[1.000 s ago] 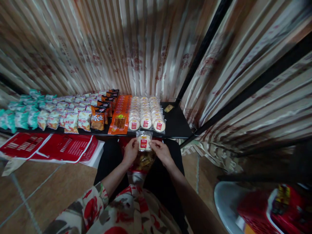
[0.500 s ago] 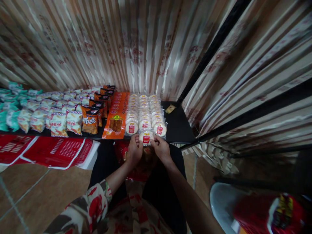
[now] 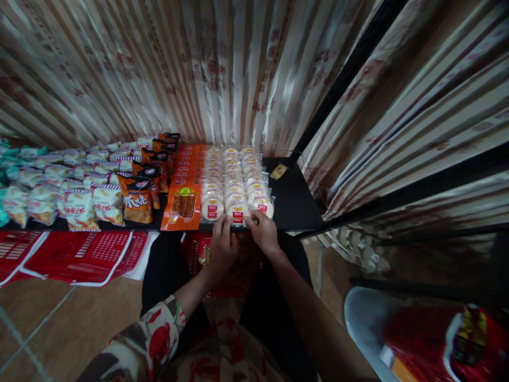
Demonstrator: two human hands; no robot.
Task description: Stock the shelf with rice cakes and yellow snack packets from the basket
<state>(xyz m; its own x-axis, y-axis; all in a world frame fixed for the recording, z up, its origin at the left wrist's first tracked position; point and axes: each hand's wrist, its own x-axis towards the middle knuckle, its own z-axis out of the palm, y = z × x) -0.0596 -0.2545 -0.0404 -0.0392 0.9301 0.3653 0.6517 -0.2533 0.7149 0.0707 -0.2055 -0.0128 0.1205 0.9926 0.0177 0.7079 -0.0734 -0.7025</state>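
Observation:
A round white rice cracker packet [image 3: 237, 212] with a red label lies at the front of the middle row, by the shelf's front edge. My left hand [image 3: 223, 245] pinches its lower left edge between closed fingers. On its lower right edge, my right hand [image 3: 263, 232] does the same. Behind and beside it, similar packets overlap in three rows on the black shelf [image 3: 297, 204]. Left of those rows lies a row of flat orange snack packets [image 3: 182, 206], the front one showing brown sticks through a window.
Orange-and-black snack bags [image 3: 137, 198] and white snack bags [image 3: 108, 204] stand further left. A small yellowish piece [image 3: 279, 171] lies at the shelf's right end. Red baskets [image 3: 81, 254] are below the shelf. Black frame bars [image 3: 350, 79] and a striped curtain [image 3: 222, 63] rise behind.
The packet has moved from the shelf's front edge back into the middle row, against the packets behind it. Both hands moved forward with it. The view has shifted slightly.

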